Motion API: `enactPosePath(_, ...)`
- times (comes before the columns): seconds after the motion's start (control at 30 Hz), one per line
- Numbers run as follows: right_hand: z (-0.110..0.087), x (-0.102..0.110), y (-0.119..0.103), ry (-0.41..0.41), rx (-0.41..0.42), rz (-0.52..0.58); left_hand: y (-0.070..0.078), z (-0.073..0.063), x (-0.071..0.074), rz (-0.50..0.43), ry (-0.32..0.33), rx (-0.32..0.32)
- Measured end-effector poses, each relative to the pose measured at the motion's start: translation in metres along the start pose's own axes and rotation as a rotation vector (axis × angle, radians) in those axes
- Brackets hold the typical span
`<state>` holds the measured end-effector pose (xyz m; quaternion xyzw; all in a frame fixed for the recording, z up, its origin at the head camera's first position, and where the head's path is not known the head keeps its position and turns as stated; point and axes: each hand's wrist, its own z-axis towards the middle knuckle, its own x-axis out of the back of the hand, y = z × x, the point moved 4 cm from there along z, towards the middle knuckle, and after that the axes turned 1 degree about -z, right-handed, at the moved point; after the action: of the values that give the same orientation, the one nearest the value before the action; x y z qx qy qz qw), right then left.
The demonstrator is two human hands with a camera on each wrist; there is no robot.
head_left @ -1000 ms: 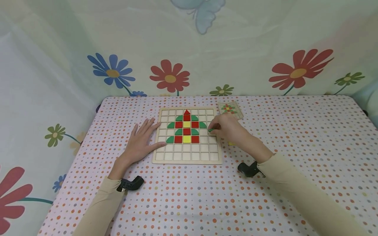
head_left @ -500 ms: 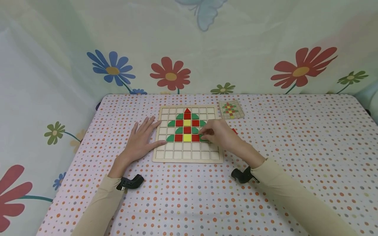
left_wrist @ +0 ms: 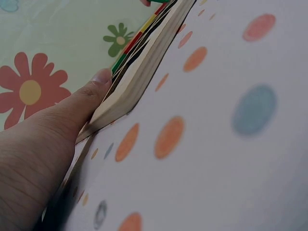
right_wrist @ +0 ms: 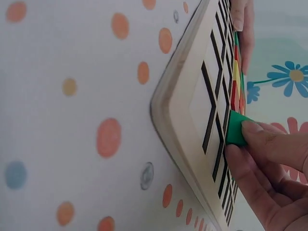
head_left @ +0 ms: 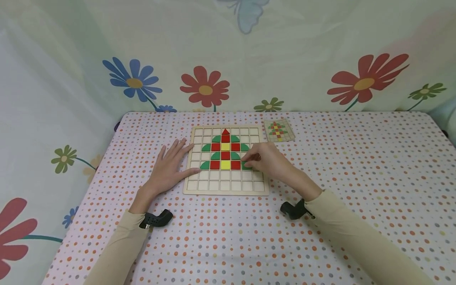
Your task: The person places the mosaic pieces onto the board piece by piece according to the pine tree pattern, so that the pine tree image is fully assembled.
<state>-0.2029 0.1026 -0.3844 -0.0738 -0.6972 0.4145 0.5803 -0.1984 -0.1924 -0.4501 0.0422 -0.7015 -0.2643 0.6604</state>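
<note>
A wooden grid board (head_left: 213,185) lies on the table, bearing a tree pattern of red, yellow and green tiles. My right hand (head_left: 268,160) pinches a green quarter-round tile (right_wrist: 238,127) between thumb and fingers, over the cell to the right of the row's red square (head_left: 236,165). In the right wrist view this tile stands tilted against the grid. On the board's left side rests my left hand (head_left: 169,168), fingers spread and straight, thumb (left_wrist: 101,79) across the frame. The matching green tile (head_left: 205,165) lies by that thumb at the row's left end.
Just beyond the board's top right corner lies a small card (head_left: 279,130) printed with a similar tree. A dotted cloth (head_left: 228,237) covers the table, and a flowered curtain (head_left: 278,51) hangs behind it.
My right hand has moved left and slightly down from the board's right edge, bringing the green tile to the cell beside the red square. The card came into full view. My left hand stays put.
</note>
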Motion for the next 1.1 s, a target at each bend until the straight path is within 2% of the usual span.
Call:
enactPosePath(0.1, 0.001, -0.002, -0.002, -0.001, -0.015, -0.024, -0.001, 0.0, 0.0, -0.001, -0.003, 0.002)
enactPosePath(0.33, 0.006, -0.007, -0.016, -0.039, -0.049, -0.179, -0.001, 0.001, 0.003, -0.002, 0.004, 0.004)
enactPosePath(0.53, 0.003, -0.012, -0.02, -0.053, -0.074, -0.248, 0.0, 0.0, 0.0, -0.01, -0.009, 0.009)
enactPosePath(0.67, 0.004, -0.015, -0.021, -0.025, -0.011, -0.295, -0.001, -0.001, 0.0, -0.006, -0.01, 0.01)
enactPosePath(0.77, 0.002, -0.015, -0.021, -0.004, 0.016, -0.278, -0.001, -0.001, 0.001, -0.004, -0.012, 0.013)
enactPosePath(0.97, -0.006, -0.011, -0.013, -0.009, -0.035, -0.172, -0.001, -0.001, 0.001, -0.004, -0.012, 0.013)
enactPosePath(1.1, -0.017, -0.003, -0.003, -0.028, -0.043, -0.058, 0.0, 0.0, 0.0, -0.002, -0.013, 0.012)
